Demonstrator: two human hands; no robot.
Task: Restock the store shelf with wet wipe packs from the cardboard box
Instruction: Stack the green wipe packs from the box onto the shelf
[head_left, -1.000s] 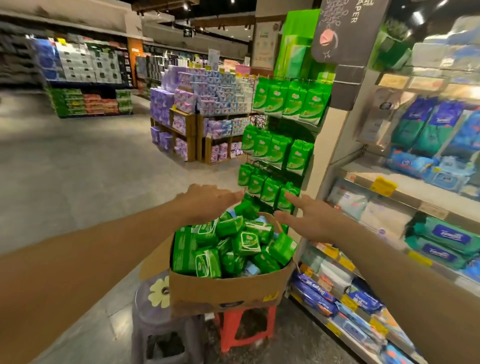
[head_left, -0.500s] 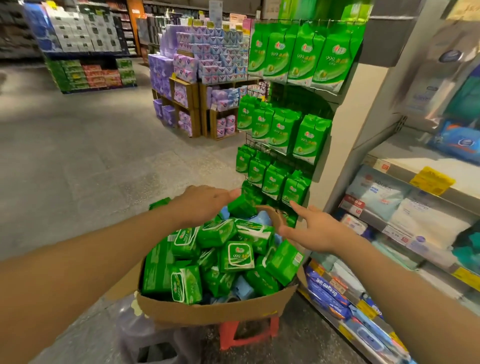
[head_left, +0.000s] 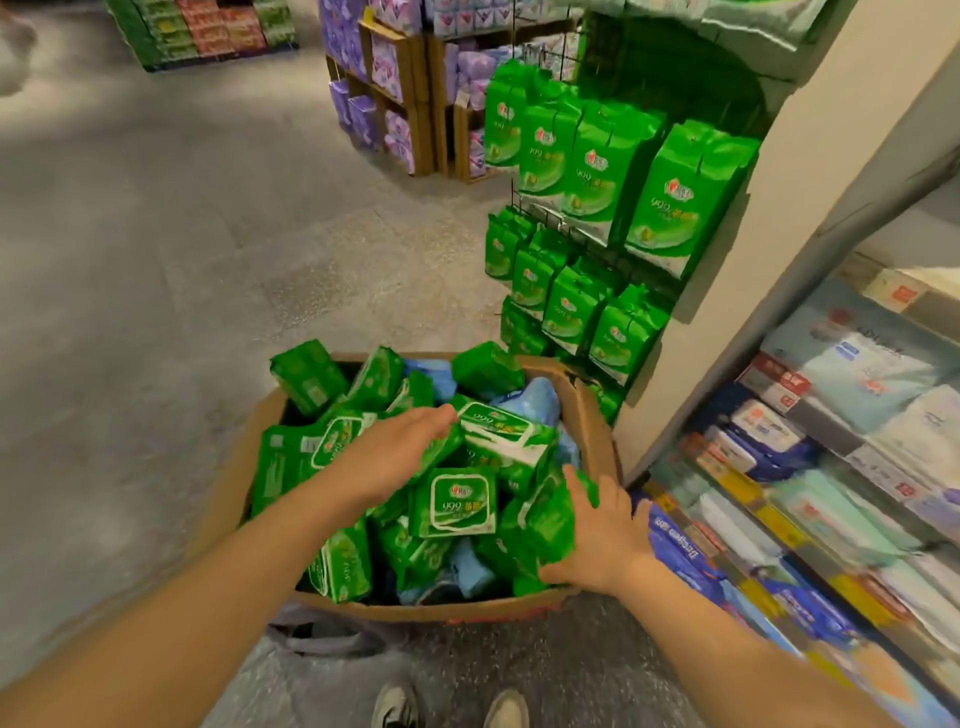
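Near centre, cardboard box (head_left: 431, 610): green wet wipe packs (head_left: 457, 501), label "999".
Left hand (head_left: 397, 449): flat on packs.
Right hand (head_left: 597, 530): grips green pack (head_left: 550, 514).

One head-worn wide-angle view looks steeply down and forward onto the cardboard box (head_left: 587, 415), which fills the lower centre, close below the camera. Both forearms enter from the bottom corners toward the box. Beyond the box lies the aisle floor (head_left: 156, 249); right of it the store shelf (head_left: 810, 431) runs close, blurred.
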